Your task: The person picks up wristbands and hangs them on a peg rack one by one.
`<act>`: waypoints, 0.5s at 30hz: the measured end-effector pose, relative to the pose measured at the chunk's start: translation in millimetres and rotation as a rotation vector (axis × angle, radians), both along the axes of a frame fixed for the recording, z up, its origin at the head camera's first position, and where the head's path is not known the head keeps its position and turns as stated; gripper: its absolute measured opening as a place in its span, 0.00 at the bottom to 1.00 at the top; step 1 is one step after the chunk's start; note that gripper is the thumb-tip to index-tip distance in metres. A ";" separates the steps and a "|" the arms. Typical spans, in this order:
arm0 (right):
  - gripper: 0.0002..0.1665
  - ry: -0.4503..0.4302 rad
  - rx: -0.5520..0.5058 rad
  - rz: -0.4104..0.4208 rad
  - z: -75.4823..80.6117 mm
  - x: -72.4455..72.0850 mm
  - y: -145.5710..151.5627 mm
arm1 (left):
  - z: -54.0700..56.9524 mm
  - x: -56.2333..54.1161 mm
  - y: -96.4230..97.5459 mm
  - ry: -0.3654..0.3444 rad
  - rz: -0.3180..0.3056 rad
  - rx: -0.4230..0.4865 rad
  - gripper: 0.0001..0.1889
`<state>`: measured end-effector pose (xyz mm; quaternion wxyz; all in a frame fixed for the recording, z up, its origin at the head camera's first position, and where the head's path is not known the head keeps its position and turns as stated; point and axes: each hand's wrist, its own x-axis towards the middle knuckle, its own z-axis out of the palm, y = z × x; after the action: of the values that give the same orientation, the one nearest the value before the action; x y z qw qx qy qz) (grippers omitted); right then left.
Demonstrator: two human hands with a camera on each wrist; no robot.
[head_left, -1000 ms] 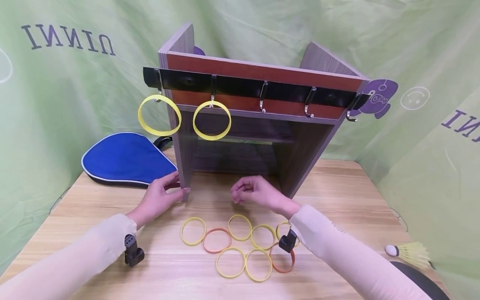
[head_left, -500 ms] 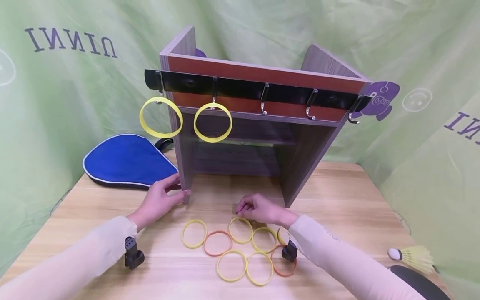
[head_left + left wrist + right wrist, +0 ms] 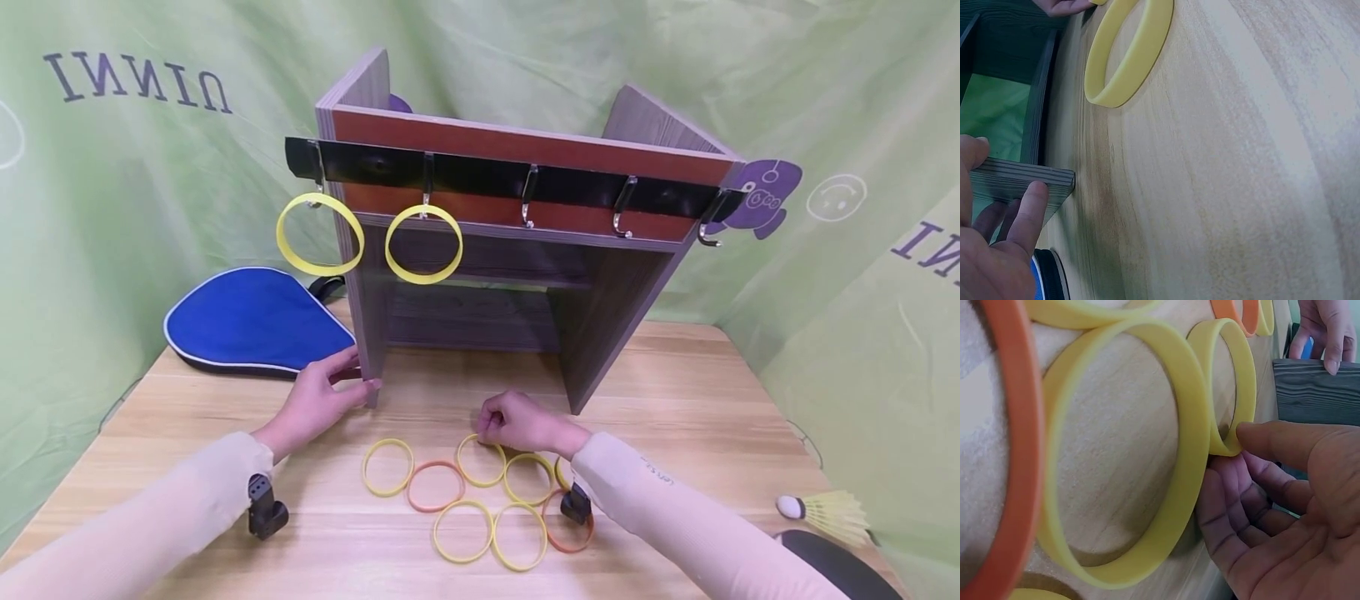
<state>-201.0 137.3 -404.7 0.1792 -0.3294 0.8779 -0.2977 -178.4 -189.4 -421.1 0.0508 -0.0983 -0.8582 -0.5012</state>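
Observation:
My left hand (image 3: pixel 318 402) grips the lower front edge of the grey wooden shelf's left side panel (image 3: pixel 366 317); in the left wrist view a finger lies on the panel's end (image 3: pixel 1054 177). At the shelf's front, my right hand (image 3: pixel 517 422) pinches the far edge of a yellow ring (image 3: pixel 481 485) between thumb and fingers. That ring (image 3: pixel 1246 369) still appears to stand on the table. Two more yellow rings hang from the two leftmost hooks: one ring (image 3: pixel 318 271) at the end, another ring (image 3: pixel 422 278) beside it.
A black strip (image 3: pixel 480 176) with several metal hooks crosses the shelf's top front. Several yellow rings and two orange rings, one an orange ring (image 3: pixel 435 509), lie near the right hand. A blue bag (image 3: pixel 255 321) lies left, a shuttlecock (image 3: pixel 825 512) right, beside a black object (image 3: pixel 836 567).
My right hand has come down and toward me from the shelf opening to the yellow ring and closed on its edge. The left hand stays on the panel.

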 end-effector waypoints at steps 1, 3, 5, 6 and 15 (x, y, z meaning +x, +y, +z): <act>0.02 -0.002 0.002 -0.006 0.1 -0.1 -0.1 | -0.1 0.2 0.1 0.004 -0.001 0.001 0.30; 0.02 -0.004 0.001 -0.008 0.8 -0.6 0.2 | -0.3 0.1 0.3 0.006 0.000 0.002 0.30; 0.02 -0.018 -0.010 -0.006 2.7 -1.1 0.6 | -0.3 -0.1 0.4 0.004 -0.001 0.005 0.30; 0.02 -0.031 -0.018 -0.007 4.2 -1.3 0.9 | -0.2 -0.3 0.3 0.000 0.001 0.007 0.31; 0.03 -0.256 -0.044 -0.050 12.3 -3.8 4.6 | 2.1 1.4 0.3 -0.028 0.002 -0.006 0.32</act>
<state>-204.8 141.8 -392.3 0.2752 -0.2707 0.8489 -0.3611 -177.0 -189.1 -419.0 0.0390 -0.0904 -0.8604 -0.5000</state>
